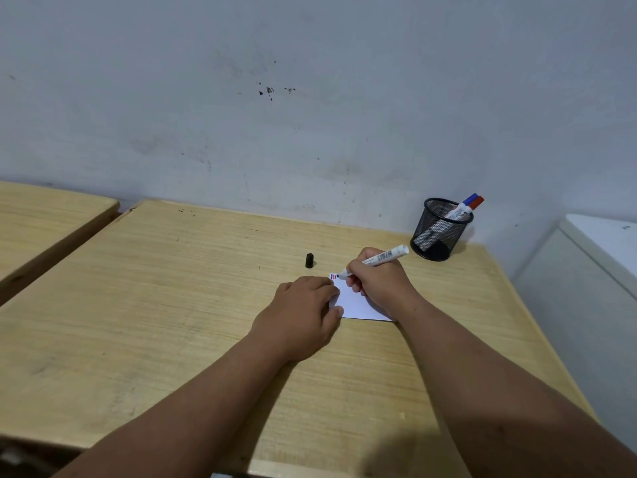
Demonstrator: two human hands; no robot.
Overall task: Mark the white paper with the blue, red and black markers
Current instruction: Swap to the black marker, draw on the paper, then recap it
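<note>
Right hand (pixel 377 281) grips black marker (pixel 375 260) tip-down on white paper (pixel 358 305); left hand (pixel 303 312) presses flat.

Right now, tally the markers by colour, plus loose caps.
Black marker, in right hand: 1
Blue marker, in mesh cup: 1
Red marker, in mesh cup: 1
Loose black cap on desk: 1
Total: 4

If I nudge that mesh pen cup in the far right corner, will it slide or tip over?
The mesh pen cup looks light, being open wire mesh, so it would probably slide easily on the smooth wooden desk. The blue marker and red marker lean out over its right rim, so it may tip that way if pushed high. A low push seems safer.
</note>
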